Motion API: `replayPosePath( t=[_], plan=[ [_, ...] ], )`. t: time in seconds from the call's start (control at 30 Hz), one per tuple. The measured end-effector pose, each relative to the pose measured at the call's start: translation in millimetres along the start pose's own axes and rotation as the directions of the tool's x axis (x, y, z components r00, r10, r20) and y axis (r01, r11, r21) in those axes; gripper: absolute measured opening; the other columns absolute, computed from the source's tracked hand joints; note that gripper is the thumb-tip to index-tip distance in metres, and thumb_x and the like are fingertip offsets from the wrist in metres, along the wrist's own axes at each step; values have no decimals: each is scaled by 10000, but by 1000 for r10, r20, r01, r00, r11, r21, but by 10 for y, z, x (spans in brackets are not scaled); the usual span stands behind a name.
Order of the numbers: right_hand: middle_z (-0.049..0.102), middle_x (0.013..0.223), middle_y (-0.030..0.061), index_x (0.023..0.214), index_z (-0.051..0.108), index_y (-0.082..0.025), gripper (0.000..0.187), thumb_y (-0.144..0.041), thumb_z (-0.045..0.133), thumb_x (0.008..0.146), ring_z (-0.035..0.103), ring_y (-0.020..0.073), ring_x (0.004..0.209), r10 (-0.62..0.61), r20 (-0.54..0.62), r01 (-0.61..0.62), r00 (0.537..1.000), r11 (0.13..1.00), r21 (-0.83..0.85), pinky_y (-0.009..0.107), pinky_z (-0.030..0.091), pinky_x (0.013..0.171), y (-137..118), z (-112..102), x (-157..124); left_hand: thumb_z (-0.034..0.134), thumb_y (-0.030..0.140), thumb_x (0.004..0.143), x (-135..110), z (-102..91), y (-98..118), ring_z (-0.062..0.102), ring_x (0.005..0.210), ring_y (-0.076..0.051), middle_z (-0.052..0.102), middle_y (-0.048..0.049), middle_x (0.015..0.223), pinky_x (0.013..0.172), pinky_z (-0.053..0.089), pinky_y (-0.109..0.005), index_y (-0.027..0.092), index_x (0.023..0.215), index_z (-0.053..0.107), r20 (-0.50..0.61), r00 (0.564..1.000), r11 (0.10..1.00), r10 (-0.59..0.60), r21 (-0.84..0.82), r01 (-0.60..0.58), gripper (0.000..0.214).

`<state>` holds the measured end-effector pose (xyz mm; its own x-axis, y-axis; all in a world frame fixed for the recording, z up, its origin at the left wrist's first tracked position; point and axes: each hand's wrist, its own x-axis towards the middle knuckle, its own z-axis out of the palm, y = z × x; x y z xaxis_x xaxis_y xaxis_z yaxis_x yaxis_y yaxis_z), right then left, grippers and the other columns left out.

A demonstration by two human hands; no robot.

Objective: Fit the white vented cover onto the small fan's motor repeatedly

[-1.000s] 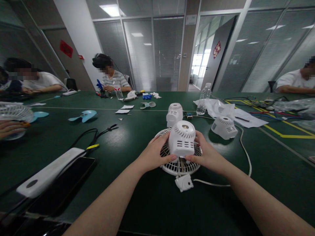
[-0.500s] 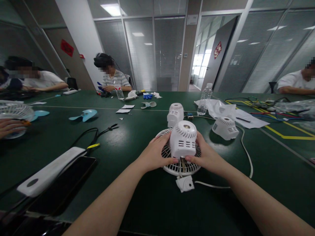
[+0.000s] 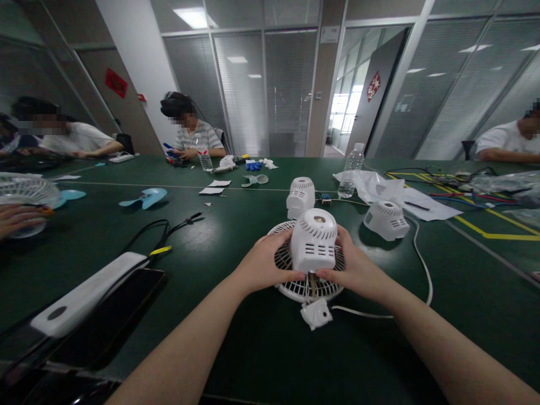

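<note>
A white vented fan motor housing (image 3: 314, 242) sits between my two hands, over a round white fan grille (image 3: 291, 289) on the green table. My left hand (image 3: 270, 261) grips its left side, thumb at the lower front edge. On the right side my right hand (image 3: 352, 264) closes round it in the same way. A small white plastic piece (image 3: 316, 314) lies just in front of the grille, with a white cable (image 3: 363, 314) running off to the right. Behind the held housing stands another white housing (image 3: 301, 194). The fingertips at the back are hidden.
To the right lies a third white housing (image 3: 386, 219); a water bottle (image 3: 351, 169) stands behind it. At left are a white power strip (image 3: 90, 292), a dark phone (image 3: 107, 315) and a blue fan blade (image 3: 145, 198). Another person's hand (image 3: 17, 219) touches a grille at far left.
The housing in my hands has tilted or lowered very slightly. The small white piece in front has turned a little. My grip looks the same.
</note>
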<state>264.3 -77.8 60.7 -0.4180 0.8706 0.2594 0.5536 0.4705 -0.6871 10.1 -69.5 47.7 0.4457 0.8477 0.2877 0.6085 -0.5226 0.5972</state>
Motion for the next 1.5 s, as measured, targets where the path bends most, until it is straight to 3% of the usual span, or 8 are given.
replayPosePath(
  t=[0.2,0.4,0.7,1.5],
  plan=[
    [517,1412,161,1508,161,-272,1020,-458,782,720,505,395,1304,-2,-23,2,1000,1000,-13,636,393,1075,32,20,1,766,571,678,-8,9,26,426,1360,-363,461,-106,1493,1141,303,-587,251,1478,353,-7,1000,1000,25,12,-25,955],
    [470,1453,163,1515,133,-264,1065,-484,793,710,487,379,1323,8,-11,-8,1000,1000,-29,599,408,1081,28,14,6,697,590,751,-8,18,12,413,1365,-368,452,-96,1500,1129,331,-578,258,1478,353,3,1000,1000,-12,-13,12,871],
    [448,1478,168,1508,139,-266,1051,-466,796,713,463,391,1343,13,5,-13,1000,999,-41,619,372,1099,9,8,5,711,601,738,-12,-8,25,422,1355,-351,448,-99,1501,1133,338,-560,244,1472,362,20,999,999,-25,-23,25,887],
    [417,1503,145,1517,123,-263,1046,-493,780,735,447,339,1362,-40,11,41,999,996,-77,541,382,1112,44,7,19,740,593,711,-9,-26,11,442,1338,-338,470,-97,1480,1126,355,-541,233,1461,376,25,998,998,-50,-47,51,908]
  ],
)
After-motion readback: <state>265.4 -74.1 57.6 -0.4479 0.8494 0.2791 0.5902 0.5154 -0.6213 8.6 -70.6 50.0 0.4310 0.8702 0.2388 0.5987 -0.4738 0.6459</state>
